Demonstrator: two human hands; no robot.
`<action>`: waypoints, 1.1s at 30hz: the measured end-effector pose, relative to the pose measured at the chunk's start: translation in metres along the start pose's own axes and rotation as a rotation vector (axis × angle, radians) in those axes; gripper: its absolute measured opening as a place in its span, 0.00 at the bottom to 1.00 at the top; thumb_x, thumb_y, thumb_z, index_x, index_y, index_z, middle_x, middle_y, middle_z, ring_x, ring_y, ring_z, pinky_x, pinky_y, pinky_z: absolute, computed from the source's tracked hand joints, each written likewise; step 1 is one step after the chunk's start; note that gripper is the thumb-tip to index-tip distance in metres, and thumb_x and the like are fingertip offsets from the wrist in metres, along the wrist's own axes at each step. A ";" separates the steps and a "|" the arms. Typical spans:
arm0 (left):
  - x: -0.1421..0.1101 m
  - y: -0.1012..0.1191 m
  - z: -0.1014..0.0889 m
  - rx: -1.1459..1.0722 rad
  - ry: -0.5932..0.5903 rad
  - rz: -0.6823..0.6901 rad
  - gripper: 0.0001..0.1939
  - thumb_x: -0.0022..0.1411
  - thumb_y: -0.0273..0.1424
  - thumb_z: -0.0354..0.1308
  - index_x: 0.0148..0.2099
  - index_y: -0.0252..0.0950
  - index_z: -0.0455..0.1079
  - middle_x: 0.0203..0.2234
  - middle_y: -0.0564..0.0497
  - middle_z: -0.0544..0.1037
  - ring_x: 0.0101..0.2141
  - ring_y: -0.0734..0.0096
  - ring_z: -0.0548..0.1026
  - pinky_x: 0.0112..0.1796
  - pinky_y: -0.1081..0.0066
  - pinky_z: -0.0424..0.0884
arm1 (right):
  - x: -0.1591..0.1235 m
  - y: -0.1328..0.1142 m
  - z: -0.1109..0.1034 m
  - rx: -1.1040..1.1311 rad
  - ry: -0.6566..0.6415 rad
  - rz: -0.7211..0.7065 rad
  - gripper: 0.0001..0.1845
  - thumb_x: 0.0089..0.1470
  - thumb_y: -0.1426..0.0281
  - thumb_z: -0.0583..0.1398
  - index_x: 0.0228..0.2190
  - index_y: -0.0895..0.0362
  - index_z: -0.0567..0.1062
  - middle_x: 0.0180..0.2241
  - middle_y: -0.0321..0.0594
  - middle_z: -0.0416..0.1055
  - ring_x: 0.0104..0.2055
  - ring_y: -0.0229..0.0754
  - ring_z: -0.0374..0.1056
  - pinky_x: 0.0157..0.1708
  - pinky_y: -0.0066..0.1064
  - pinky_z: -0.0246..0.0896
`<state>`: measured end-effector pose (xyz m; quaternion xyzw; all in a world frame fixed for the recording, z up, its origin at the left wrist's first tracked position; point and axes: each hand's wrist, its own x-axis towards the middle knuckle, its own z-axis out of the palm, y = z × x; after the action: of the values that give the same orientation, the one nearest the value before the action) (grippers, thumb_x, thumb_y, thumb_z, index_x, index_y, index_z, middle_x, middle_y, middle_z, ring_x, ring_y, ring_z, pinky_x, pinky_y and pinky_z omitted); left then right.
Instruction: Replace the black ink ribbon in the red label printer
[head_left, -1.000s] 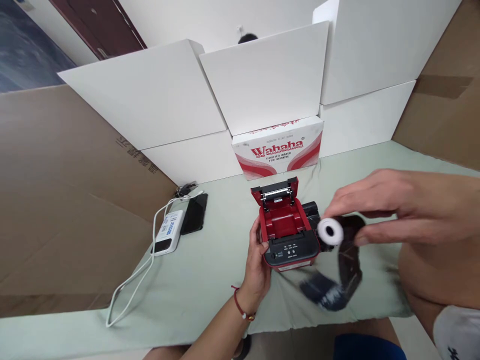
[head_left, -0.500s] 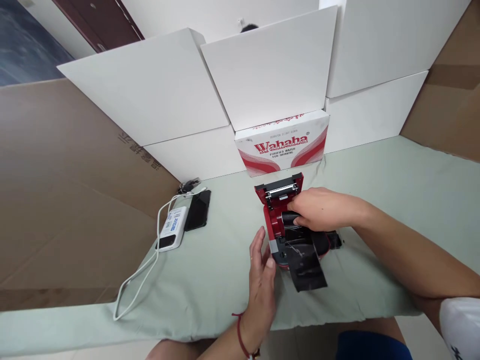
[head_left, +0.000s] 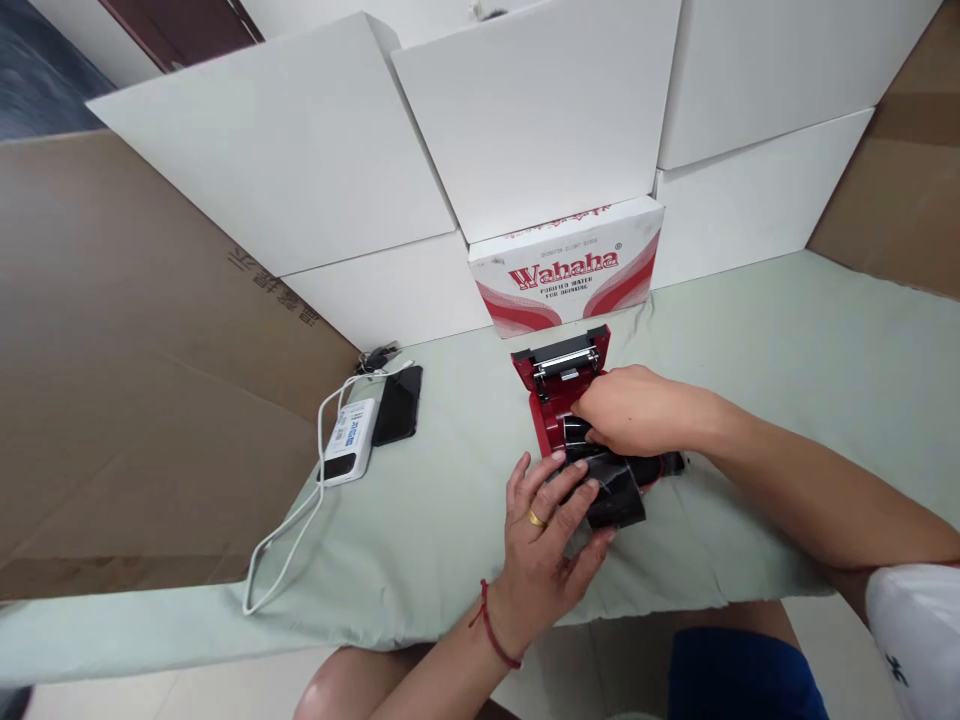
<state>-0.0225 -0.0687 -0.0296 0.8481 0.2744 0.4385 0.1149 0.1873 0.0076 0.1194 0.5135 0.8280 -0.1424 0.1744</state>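
Observation:
A red and black device, apparently a small label printer (head_left: 546,415), lies on the cloth with its lid (head_left: 529,372) raised. A glossy black roll (head_left: 576,432) sits in its bay, and a loose black strip (head_left: 621,510) hangs from it toward me. The fingers of my right hand (head_left: 637,412) are closed on the roll from the right, their tips partly hidden inside the bay. My left hand (head_left: 547,535) has its fingers spread and stretched over the strip and the device's near left part, which it covers.
Left of the device lie a black phone (head_left: 397,405), a white power bank (head_left: 351,440) with a white cable (head_left: 285,570), and keys (head_left: 377,357). Behind it stands a Wahaha water box (head_left: 566,275) against white boxes (head_left: 536,130). Cardboard walls (head_left: 150,400) flank the table.
My left hand has moved right and up from beside the device onto the black strip. My right hand stays at the roll. The view has tilted slightly down.

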 end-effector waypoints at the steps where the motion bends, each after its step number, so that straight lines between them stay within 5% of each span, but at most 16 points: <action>1: -0.001 -0.001 0.000 0.015 -0.012 0.031 0.40 0.65 0.32 0.72 0.76 0.53 0.66 0.60 0.43 0.84 0.64 0.43 0.78 0.72 0.35 0.60 | 0.001 0.000 0.000 -0.001 -0.001 -0.005 0.16 0.66 0.69 0.60 0.46 0.60 0.86 0.43 0.57 0.84 0.46 0.59 0.81 0.38 0.38 0.60; 8: -0.003 -0.007 0.007 0.046 -0.029 0.142 0.40 0.64 0.35 0.74 0.74 0.54 0.67 0.63 0.44 0.84 0.65 0.45 0.79 0.75 0.33 0.51 | 0.013 0.009 0.001 0.045 -0.004 -0.060 0.15 0.66 0.64 0.64 0.46 0.58 0.86 0.42 0.51 0.85 0.43 0.51 0.78 0.39 0.34 0.58; 13: 0.001 -0.007 0.004 0.126 0.005 0.187 0.35 0.68 0.24 0.59 0.74 0.50 0.69 0.59 0.45 0.86 0.62 0.51 0.83 0.74 0.36 0.57 | 0.017 0.017 0.007 0.103 0.095 -0.115 0.13 0.64 0.67 0.65 0.48 0.54 0.86 0.43 0.45 0.85 0.43 0.48 0.76 0.36 0.34 0.54; 23: 0.002 -0.014 -0.002 0.014 -0.052 0.170 0.34 0.76 0.26 0.57 0.78 0.56 0.63 0.57 0.48 0.87 0.60 0.55 0.84 0.75 0.38 0.56 | 0.010 0.002 0.004 0.006 0.013 -0.026 0.16 0.68 0.65 0.62 0.50 0.59 0.86 0.46 0.56 0.84 0.47 0.56 0.79 0.40 0.37 0.61; 26: 0.005 -0.013 0.000 0.093 0.014 0.243 0.31 0.75 0.24 0.57 0.76 0.50 0.67 0.54 0.47 0.89 0.58 0.57 0.84 0.74 0.42 0.59 | -0.013 0.005 -0.004 0.150 0.211 -0.117 0.18 0.71 0.65 0.57 0.48 0.55 0.86 0.45 0.47 0.85 0.47 0.52 0.79 0.44 0.36 0.64; 31: 0.011 -0.005 0.002 0.196 0.101 0.293 0.23 0.76 0.22 0.55 0.68 0.40 0.75 0.48 0.46 0.89 0.59 0.61 0.84 0.74 0.46 0.64 | -0.018 0.026 0.000 0.259 0.871 -0.117 0.26 0.73 0.64 0.54 0.64 0.58 0.79 0.60 0.50 0.81 0.64 0.57 0.72 0.59 0.46 0.67; 33: 0.010 -0.003 0.001 0.221 0.115 0.301 0.20 0.76 0.22 0.56 0.65 0.38 0.77 0.47 0.45 0.89 0.59 0.63 0.82 0.74 0.48 0.65 | -0.009 0.035 0.005 0.207 0.903 -0.122 0.28 0.71 0.63 0.57 0.67 0.61 0.75 0.65 0.55 0.76 0.69 0.60 0.67 0.62 0.50 0.66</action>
<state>-0.0178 -0.0599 -0.0248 0.8604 0.1972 0.4658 -0.0617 0.2230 0.0134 0.1168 0.4891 0.8312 0.0036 -0.2642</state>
